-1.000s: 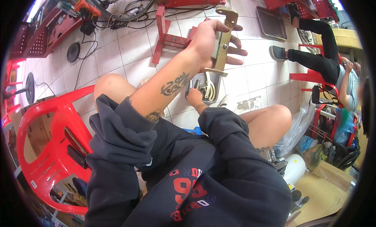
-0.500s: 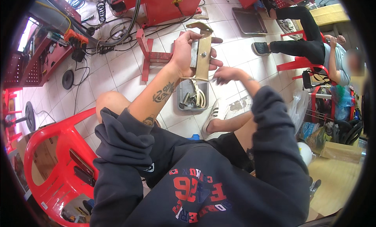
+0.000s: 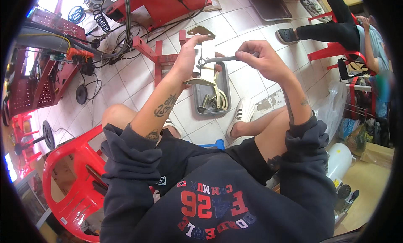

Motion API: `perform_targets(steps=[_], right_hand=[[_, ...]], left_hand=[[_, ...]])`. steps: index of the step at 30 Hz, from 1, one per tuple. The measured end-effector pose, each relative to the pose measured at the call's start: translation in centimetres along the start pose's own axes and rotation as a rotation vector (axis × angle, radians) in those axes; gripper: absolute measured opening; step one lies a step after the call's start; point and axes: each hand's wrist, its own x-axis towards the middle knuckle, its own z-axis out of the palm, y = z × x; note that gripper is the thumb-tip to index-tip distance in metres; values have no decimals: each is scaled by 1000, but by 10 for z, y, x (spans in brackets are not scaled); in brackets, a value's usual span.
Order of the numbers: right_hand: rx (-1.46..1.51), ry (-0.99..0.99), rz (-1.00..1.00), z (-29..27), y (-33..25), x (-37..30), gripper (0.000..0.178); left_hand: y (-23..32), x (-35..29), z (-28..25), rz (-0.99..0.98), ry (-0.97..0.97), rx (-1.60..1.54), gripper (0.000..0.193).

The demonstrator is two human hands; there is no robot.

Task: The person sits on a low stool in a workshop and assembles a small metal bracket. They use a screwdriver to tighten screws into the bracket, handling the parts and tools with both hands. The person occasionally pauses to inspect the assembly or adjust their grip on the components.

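My left hand [image 3: 187, 62] is wrapped round a metal bracket [image 3: 207, 49] with a bent flange at each end, held up over the floor. In my right hand [image 3: 264, 60] is a ring-ended wrench [image 3: 224, 58], gripped between thumb and fingers. Its ring end lies at the middle of the bracket, where the bolt sits; whether it is seated there I cannot tell. Below the bracket, a grey tray [image 3: 227, 85] on the tiles holds several metal parts [image 3: 219, 101], partly hidden by the bracket.
A red metal stand [image 3: 158, 62] is just beyond my left hand. Cables and red machinery [image 3: 168, 10] fill the far left. A red chair [image 3: 79, 159] stands at my left. Another tray [image 3: 268, 8] lies farther off, and a seated person [image 3: 327, 31] is at the far right.
My right hand has risen from beside the bracket's lower end and now shows a wrench against its middle. The bracket has shifted slightly left and turned in my left hand.
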Motion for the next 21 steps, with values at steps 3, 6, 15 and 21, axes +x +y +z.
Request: perform_targets(steps=[3,6,15,21], right_hand=[[38,-4,29,5,14,3,29],[83,-51,147,-1,17,4,27],[92,-16,199,-11,15,1,25],[190,-3,97,-11,25,4,24]], left_hand=[[-1,-6,12,-35,32,67,49],[-3,1,7,-38,10,45,47],[-1,-5,10,-18,26,47,41],[0,-5,1,-79,54,79,37]])
